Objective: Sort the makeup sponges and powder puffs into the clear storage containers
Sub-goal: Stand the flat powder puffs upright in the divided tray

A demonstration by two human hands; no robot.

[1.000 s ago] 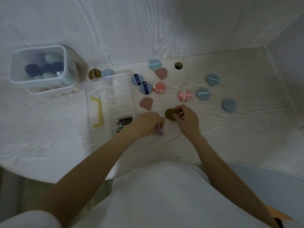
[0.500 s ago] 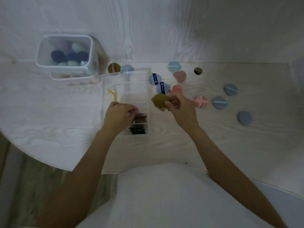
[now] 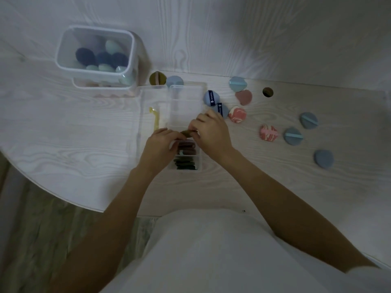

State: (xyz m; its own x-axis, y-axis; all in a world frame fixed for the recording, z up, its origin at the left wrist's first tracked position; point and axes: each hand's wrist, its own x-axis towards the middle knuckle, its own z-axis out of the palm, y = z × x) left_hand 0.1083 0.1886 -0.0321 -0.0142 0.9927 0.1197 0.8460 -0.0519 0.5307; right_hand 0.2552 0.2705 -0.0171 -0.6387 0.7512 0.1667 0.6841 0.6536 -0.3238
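Note:
Both hands meet over the clear divided organizer (image 3: pixel 186 96). My right hand (image 3: pixel 211 130) pinches an olive-green powder puff (image 3: pixel 187 133) edge-on above the near compartments, and my left hand (image 3: pixel 160 142) touches the same puff from the left. The near compartments hold stacked brown and dark green puffs (image 3: pixel 186 160). A tall clear box (image 3: pixel 95 58) at the back left holds several blue and mint egg-shaped sponges. Loose puffs lie on the table to the right: blue ones (image 3: pixel 293 136), pink marbled ones (image 3: pixel 268 133), a dusty pink one (image 3: pixel 243 97).
The organizer's open lid (image 3: pixel 152 106) lies to its left with a yellow latch. An olive puff (image 3: pixel 157 78) and a blue puff (image 3: pixel 174 81) sit behind the organizer. A round cable hole (image 3: pixel 267 92) pierces the table. The table's curved front edge runs near my body.
My right hand lifted the olive puff from the table and carried it left over the organizer. My left hand moved from the table to the organizer and now touches the puff.

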